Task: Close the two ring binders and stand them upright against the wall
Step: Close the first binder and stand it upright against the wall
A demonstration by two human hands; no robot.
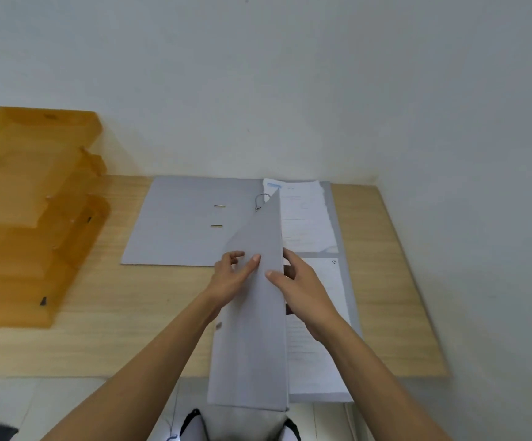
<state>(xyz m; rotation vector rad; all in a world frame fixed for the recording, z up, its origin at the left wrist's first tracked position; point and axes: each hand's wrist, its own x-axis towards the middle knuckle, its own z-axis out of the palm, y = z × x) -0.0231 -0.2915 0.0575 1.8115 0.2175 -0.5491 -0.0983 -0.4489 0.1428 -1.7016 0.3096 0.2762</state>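
Two grey ring binders lie on the wooden desk. The far binder [182, 224] lies open and flat near the wall, its metal ring [260, 200] showing, with white papers on its right half. The near binder [252, 329] has its front cover raised almost upright over its papers [312, 354]. My left hand [234, 275] presses the cover's outer face near its top. My right hand [299, 288] grips the cover's edge, thumb on the outside and fingers behind it.
A stack of orange plastic letter trays [32, 214] stands on the left of the desk [115, 313]. The pale wall [258, 90] runs behind the desk and along its right side. The near binder overhangs the desk's front edge.
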